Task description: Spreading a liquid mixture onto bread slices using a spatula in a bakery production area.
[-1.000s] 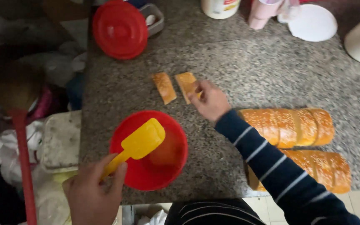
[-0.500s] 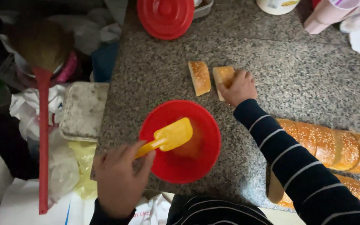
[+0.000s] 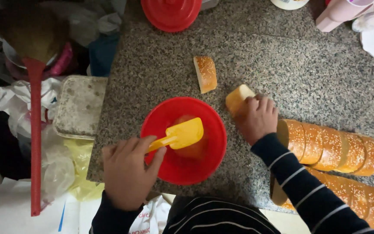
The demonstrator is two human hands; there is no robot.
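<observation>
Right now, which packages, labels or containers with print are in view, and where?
White tub: top edge of the counter, round, mostly cut off.
Pink carton: top right, boxy.
White paper: bottom left, below the counter, blue mark.
No screens or signs.

Two loose bread slices (image 3: 205,73) (image 3: 238,99) and two sliced sesame loaves (image 3: 330,146) (image 3: 347,197) are counted. One red bowl (image 3: 213,125), one yellow spatula (image 3: 182,134) and one red lid (image 3: 171,13) are seen.

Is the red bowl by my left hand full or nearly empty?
Nearly empty: the red bowl shows mostly bare sides, with only an orange patch at the bottom under the yellow spatula.
</observation>
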